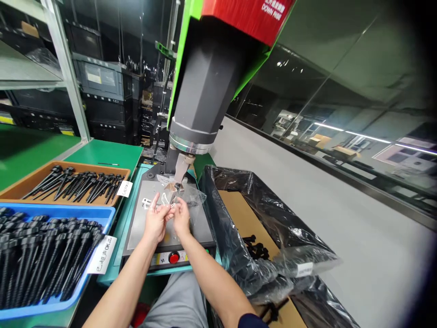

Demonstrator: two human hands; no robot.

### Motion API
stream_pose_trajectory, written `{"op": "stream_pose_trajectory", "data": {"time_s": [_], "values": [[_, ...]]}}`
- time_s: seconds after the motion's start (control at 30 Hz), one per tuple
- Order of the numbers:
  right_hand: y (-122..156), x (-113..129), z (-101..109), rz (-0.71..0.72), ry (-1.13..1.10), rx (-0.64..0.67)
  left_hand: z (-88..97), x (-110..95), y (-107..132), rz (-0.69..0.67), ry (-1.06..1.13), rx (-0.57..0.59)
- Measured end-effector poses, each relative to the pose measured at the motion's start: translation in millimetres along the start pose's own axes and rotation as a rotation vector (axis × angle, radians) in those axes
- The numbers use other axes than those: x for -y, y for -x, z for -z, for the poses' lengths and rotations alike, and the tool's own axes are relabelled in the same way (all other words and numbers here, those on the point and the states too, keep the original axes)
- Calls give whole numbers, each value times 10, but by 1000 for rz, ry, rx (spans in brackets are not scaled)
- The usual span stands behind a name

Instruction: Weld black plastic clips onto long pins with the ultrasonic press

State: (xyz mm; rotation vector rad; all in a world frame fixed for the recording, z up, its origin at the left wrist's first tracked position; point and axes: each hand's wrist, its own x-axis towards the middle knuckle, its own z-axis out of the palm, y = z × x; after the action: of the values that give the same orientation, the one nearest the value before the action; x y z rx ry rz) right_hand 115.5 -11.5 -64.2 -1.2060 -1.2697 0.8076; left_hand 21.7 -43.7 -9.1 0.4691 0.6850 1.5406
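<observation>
Over the metal base plate (138,228) of a press-like machine, both of my hands meet just below the machine's metal tip (180,168). My left hand (157,222) has its thumb and fingers pinched near the centre, with one finger raised. Close against it, my right hand (181,219) is pinched too, its fingertips almost touching the left ones. What sits between the fingertips is too small to make out. Crumpled clear plastic film (194,198) and a small metal fixture (172,187) lie right behind the fingers. A small slotted metal piece (146,203) is left of them.
To the left, a blue tray (111,214) and an orange tray (128,175) hold many black ribbed rods with knobbed heads. A box lined with black plastic (225,237) stands on the right with black parts inside. A red button (174,258) is at the machine's front.
</observation>
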Motion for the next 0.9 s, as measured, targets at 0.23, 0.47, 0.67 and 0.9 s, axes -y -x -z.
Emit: {"op": "stream_pose_trajectory", "data": {"time_s": [0.23,0.47,0.67,0.9], "values": [[-624,126,138,241,329,-113,17,49,-48,-45,36,18],[-902,198,167,211,279,5,-23,24,-84,-33,59,11],[-812,288,171,237,234,-101,-38,14,-96,-60,125,-2],[-554,322,201,42,91,-172,10,44,-111,-58,162,-21]]}}
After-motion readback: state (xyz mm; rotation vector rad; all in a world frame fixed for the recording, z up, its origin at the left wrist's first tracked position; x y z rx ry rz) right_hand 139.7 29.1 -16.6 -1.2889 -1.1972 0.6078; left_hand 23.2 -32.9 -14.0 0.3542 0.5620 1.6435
